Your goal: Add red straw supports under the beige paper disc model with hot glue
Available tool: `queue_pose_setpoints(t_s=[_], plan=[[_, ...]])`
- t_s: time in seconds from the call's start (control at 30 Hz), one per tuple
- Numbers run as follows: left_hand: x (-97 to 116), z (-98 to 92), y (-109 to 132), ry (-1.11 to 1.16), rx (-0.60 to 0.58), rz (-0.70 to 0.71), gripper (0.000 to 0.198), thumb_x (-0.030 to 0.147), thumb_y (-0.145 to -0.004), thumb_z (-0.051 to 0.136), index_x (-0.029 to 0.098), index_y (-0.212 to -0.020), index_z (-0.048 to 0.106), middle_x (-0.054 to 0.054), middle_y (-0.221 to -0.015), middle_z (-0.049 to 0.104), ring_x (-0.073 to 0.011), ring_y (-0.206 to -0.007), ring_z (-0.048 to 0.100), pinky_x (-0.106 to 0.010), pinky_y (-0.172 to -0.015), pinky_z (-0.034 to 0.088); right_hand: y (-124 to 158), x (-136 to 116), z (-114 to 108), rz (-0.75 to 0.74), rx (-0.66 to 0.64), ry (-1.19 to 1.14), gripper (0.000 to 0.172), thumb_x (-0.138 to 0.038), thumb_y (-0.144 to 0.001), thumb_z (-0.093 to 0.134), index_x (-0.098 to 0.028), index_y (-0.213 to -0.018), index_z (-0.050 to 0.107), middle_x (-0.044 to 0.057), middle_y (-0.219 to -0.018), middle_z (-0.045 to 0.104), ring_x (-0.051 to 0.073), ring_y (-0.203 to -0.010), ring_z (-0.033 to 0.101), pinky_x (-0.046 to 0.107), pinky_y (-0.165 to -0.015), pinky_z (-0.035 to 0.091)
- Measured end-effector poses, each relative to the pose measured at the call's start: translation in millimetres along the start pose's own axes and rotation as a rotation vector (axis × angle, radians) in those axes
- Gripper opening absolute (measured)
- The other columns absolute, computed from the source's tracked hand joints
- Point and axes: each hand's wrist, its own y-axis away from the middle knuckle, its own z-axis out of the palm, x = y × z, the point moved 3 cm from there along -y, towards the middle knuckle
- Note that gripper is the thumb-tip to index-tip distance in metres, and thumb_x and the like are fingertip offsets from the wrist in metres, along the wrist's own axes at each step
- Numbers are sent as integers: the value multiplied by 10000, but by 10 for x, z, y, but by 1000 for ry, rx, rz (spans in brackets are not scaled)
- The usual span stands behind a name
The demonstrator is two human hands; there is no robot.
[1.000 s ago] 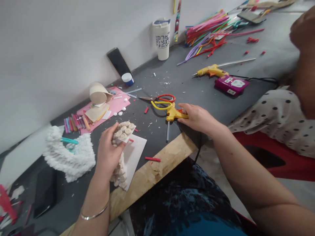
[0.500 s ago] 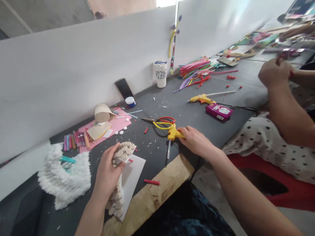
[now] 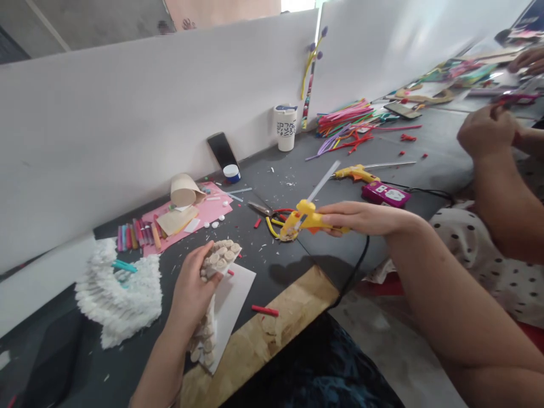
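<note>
The left hand gripped a strip of small tan discs, its lower end lying against a white card; the right hand held a yellow hot glue gun up off the dark grey table, a clear glue stick jutting from its back and a black cord trailing down; just below the gun lay scissors with yellow and red handles; a white fluffy piece sat left of the left hand; a pink sheet lay beyond it; further along, a second glue gun lay beside a magenta power socket; a co-worker's hand worked at the right.
</note>
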Motion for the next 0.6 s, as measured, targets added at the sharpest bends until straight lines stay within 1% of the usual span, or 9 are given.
queue_pose_setpoints(t_s=[0.1,0.17,0.2,0.23,0.3,0.4,0.43,0.5,0.6], plan=[[16,-4,4,5,7,2,552,279,-794,693,261,-1333,575,-89,-1302,612,-290,-1231,575,-449,-1065,454,22,87,131,91,-3,-443,445,-633,-882,513,-215,-894,663,26,-707,560,171,-610,513,329,-594,442],[31,-3,8,2,4,5,553,264,-796,691,260,-1336,573,-91,-1299,612,-288,-1237,571,-452,-1069,449,52,127,279,106,86,-678,453,-669,-795,607,-217,-815,588,11,-703,495,154,-589,456,327,-570,399],[39,0,11,1,-2,11,558,258,-796,691,257,-1341,569,-92,-1300,610,-286,-1241,568,-451,-1072,447,67,131,370,99,89,-769,465,-672,-756,648,-219,-773,549,-2,-695,460,140,-575,423,317,-552,373],[47,3,13,-1,-7,17,561,253,-795,695,252,-1341,569,-92,-1298,610,-283,-1240,567,-447,-1071,448,81,124,466,93,60,-842,478,-669,-731,678,-218,-745,519,-15,-684,429,127,-563,388,302,-534,343],[61,8,15,-5,-11,30,563,247,-788,708,240,-1335,574,-92,-1285,614,-275,-1228,573,-433,-1066,453,100,86,655,94,-62,-937,476,-641,-716,713,-214,-750,507,-39,-657,382,103,-538,318,273,-501,282],[71,15,15,-8,1,35,555,245,-783,718,238,-1322,585,-89,-1272,623,-266,-1210,584,-419,-1056,459,96,3,875,133,-245,-982,412,-562,-767,709,-201,-901,562,-71,-605,339,88,-502,253,249,-471,229],[72,17,14,-7,5,34,552,247,-784,719,241,-1320,587,-88,-1270,624,-265,-1206,587,-417,-1052,461,83,-25,922,151,-262,-974,386,-526,-791,697,-198,-951,570,-74,-597,347,88,-493,269,245,-464,240],[74,22,14,-5,9,32,552,256,-782,725,248,-1317,590,-86,-1268,626,-265,-1203,590,-415,-1044,464,40,-76,983,192,-236,-939,338,-470,-823,675,-190,-988,580,-56,-614,425,97,-506,380,238,-463,308],[76,29,15,-12,9,27,563,267,-778,740,262,-1321,587,-81,-1269,625,-268,-1206,591,-413,-1043,465,-33,-143,1053,264,-207,-873,360,-502,-832,667,-171,-961,610,10,-727,580,128,-613,559,230,-473,422]])
